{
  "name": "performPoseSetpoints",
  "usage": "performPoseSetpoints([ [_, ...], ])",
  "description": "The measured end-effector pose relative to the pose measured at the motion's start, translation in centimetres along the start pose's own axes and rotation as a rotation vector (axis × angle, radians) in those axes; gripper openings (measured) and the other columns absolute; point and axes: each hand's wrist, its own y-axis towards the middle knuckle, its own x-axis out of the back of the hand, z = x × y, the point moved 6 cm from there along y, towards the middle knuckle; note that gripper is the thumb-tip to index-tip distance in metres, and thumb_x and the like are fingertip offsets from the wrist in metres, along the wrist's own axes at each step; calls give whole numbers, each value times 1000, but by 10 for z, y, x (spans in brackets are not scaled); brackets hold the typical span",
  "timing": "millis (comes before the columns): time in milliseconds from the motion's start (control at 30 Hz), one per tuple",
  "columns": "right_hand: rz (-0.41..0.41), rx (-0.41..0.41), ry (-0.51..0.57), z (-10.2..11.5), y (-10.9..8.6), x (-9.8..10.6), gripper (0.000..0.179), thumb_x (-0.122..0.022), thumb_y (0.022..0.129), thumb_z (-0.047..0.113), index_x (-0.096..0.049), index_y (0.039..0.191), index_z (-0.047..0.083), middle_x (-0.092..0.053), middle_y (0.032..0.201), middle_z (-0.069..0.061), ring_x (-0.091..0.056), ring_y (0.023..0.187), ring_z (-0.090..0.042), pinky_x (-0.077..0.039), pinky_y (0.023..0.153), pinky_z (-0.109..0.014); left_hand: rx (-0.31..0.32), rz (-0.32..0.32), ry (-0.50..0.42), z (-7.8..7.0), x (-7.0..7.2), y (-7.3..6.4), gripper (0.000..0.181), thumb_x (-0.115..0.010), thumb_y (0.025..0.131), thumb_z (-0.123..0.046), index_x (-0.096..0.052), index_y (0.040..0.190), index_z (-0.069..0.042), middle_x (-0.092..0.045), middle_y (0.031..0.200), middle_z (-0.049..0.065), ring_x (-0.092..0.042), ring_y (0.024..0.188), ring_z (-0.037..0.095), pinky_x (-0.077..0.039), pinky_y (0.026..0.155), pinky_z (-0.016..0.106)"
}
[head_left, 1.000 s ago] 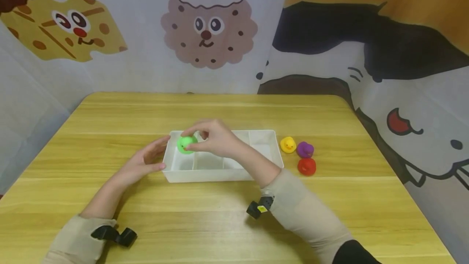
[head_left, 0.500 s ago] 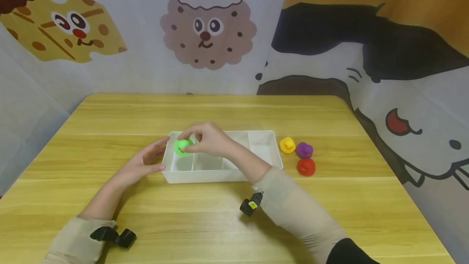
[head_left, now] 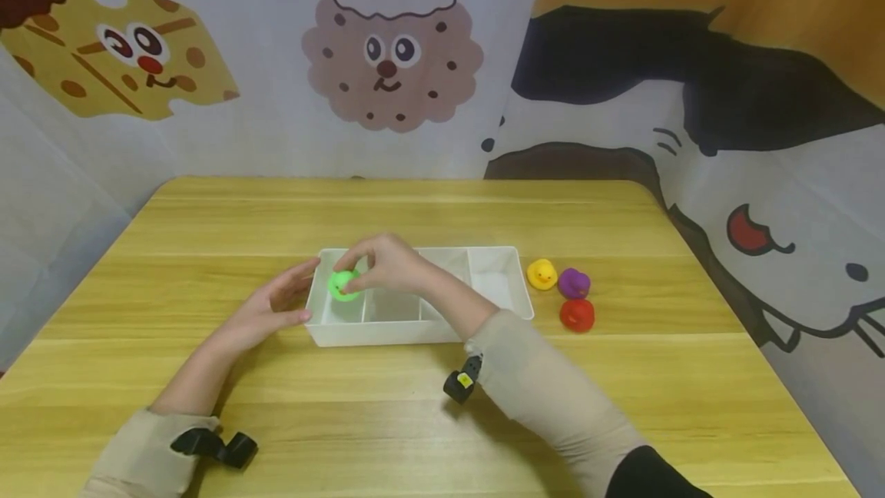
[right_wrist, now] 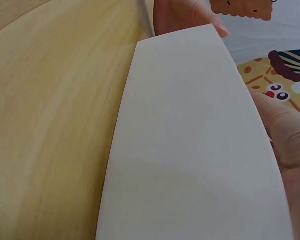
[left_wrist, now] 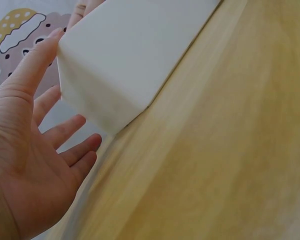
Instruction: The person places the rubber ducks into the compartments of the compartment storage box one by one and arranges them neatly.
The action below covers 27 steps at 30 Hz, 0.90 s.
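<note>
My right hand pinches a green rubber duck between thumb and fingers, low inside the leftmost compartment of a white divided box. In the right wrist view the box's long side wall covers the duck, and only part of that hand shows beyond the rim. With fingers spread and fairly straight, my left hand touches the box's left end. The left wrist view has its thumb at the corner of the box wall and its other fingers along the end.
Right of the box stand a yellow duck, a purple duck and a red duck, close together on the wooden table. A printed cartoon curtain hangs behind the table's far edge.
The right hand has carried the green duck slightly left and lower into the leftmost compartment. The left hand stays at the box's end, and the other ducks stay in place.
</note>
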Motion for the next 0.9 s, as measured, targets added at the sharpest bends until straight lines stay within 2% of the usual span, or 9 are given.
performPoseSetpoints([
  [133,10,-38,2,-4,2,-2,28,-82,76,20,-74,103,19,-66,93,15,-55,72,-13,-46,64,-25,2,-2,4,0,0,0,72,-58,91,1,-20,152,-5,-27,149,27,-27,133,45,-38,95,25],
  [233,11,-73,9,-7,3,-3,28,-83,75,20,-75,102,20,-66,93,16,-57,77,-13,-47,70,-26,7,0,7,0,0,0,72,-58,92,1,-19,153,-6,-26,150,26,-26,133,45,-36,100,41],
  [333,16,-103,12,-11,5,-4,29,-84,74,20,-75,102,21,-66,93,17,-58,79,-13,-47,74,-28,7,9,4,0,-1,-1,72,-56,93,0,-18,153,-7,-24,151,26,-24,134,47,-29,100,59],
  [400,26,-111,9,-13,6,-5,29,-84,75,21,-75,102,21,-66,92,17,-58,82,-12,-46,76,-29,8,15,-5,-1,-1,-1,72,-56,94,0,-17,153,-8,-22,152,26,-22,134,48,-25,98,65],
  [667,63,-100,-11,-12,10,-11,29,-83,76,20,-75,103,19,-66,92,16,-58,97,-8,-41,95,-36,7,23,-7,-1,-2,0,72,-55,94,0,-16,154,-9,-20,152,26,-20,135,49,-24,98,68],
  [900,71,-123,-11,-12,11,-15,30,-83,75,17,-74,104,18,-66,92,15,-57,96,-7,-40,96,-39,2,21,-11,-1,-2,-1,72,-55,94,1,-16,153,-8,-19,152,27,-20,135,50,-23,98,68],
])
